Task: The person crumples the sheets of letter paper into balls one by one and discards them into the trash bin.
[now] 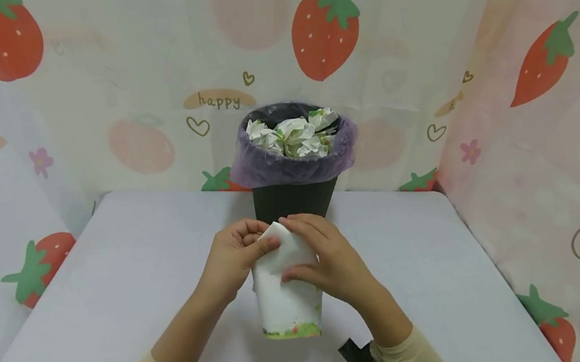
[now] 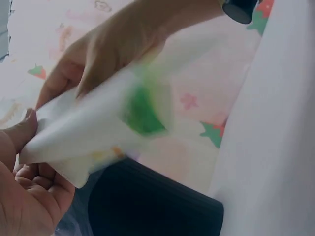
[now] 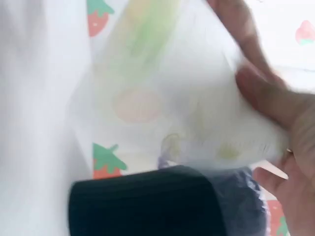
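Both hands hold a white sheet of paper (image 1: 286, 308) with a green and red printed strip along its lower edge. My left hand (image 1: 229, 264) pinches its upper left corner, thumb on the near face. At the upper right side, my right hand (image 1: 335, 260) grips it with the thumb in front and fingers over the top edge. In the left wrist view the paper (image 2: 83, 125) bends between the hands, its green printed part blurred. The right wrist view shows the paper (image 3: 197, 93) spread beside the right hand (image 3: 295, 123), over the dark bin.
Behind the hands stands a dark ribbed bin (image 1: 292, 200) with a purple liner bag (image 1: 294, 171) folded over its rim. Crumpled printed papers (image 1: 292, 132) fill its top. A white tabletop (image 1: 164, 220) lies beneath, with strawberry-patterned sheets (image 1: 146, 72) around it.
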